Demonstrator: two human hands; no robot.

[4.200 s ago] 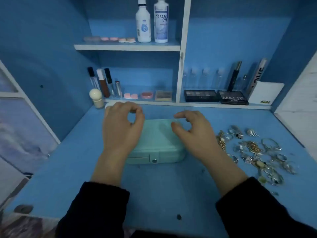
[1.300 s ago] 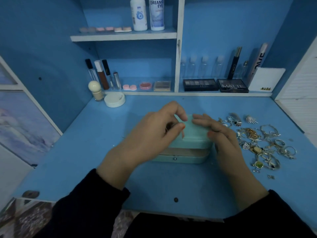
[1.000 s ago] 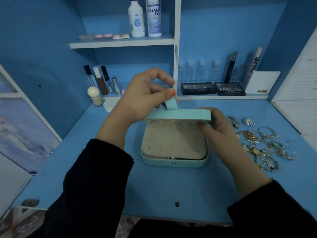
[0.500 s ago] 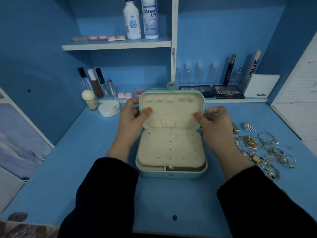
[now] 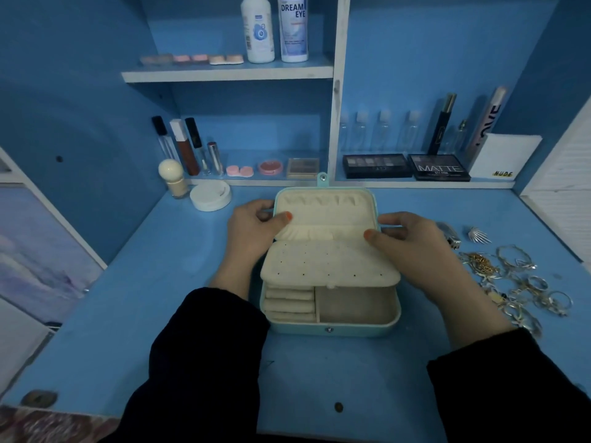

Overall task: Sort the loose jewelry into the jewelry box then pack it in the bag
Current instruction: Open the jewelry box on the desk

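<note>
A mint jewelry box stands open in the middle of the blue desk, its cream-lined lid upright. Its perforated cream earring panel is tilted up, showing ring rolls and an empty compartment beneath. My left hand grips the lid's left edge, thumb on the lining. My right hand grips the lid's right edge, thumb inside. Loose jewelry, several rings, bangles and chains, lies in a heap to the right of the box. No bag is in view.
A white round compact and a cream-capped bottle stand at the back left. Low shelves behind hold lip glosses, eyeshadow palettes and a white box. Two bottles stand on the upper shelf.
The shut box was unsnapped and its lid swung upright. In the last half second the perforated panel tilted up, exposing the ring rolls and compartment. Both hands stay on the lid's sides.
</note>
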